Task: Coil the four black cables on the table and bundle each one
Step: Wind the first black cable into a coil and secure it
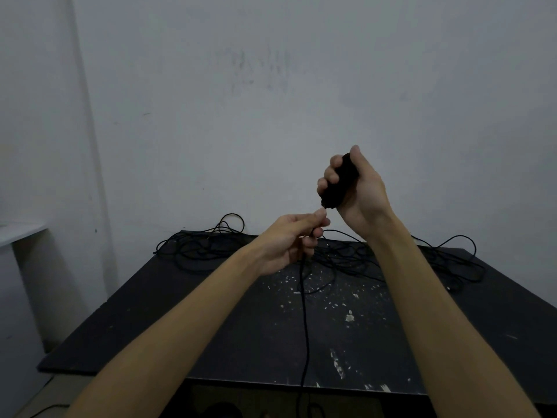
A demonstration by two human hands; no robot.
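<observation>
Overhead, right hand (pixel 355 188) raised, gripping coiled cable bundle (pixel 340 184), left hand (pixel 294 239) pinching its loose strand (pixel 304 312)

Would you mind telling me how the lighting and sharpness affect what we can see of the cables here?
Head view: dim, flat light; black loose cables blend into the black table; the coil in the right hand shows no separate turns; the left hand pinches a strand; wide-angle bending at the edges.

The flat black table top (pixel 211 321) looks matt and worn, flecked with pale chips and scratches. On its far part lie thin black loose cables (pixel 355 257), matt and smooth-sheathed. Behind the table, the grey painted wall (pixel 271 86) is dull and smudged.
</observation>
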